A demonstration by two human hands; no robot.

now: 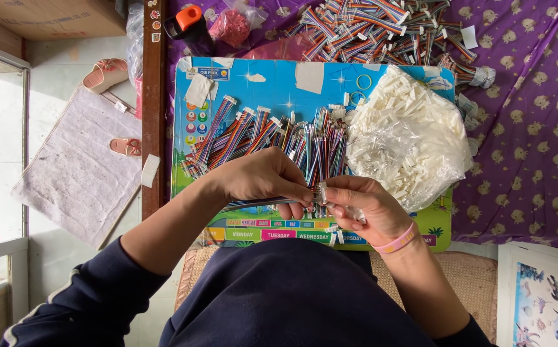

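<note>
hands meet above the blue plastic board (279, 83): left hand (263, 177) pinches a limp, light multicoloured ribbon cable (253, 204); right hand (362, 202) closes on its small white plastic connector (321, 191), likely best gripped at that stiff end.

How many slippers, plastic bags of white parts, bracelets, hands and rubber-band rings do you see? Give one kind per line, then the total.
Pink slippers: 2
Clear bags of white plastic connectors: 1
Pink bracelets: 1
Hands, left hand and right hand: 2
Rubber-band rings: 2
Total: 8
</note>
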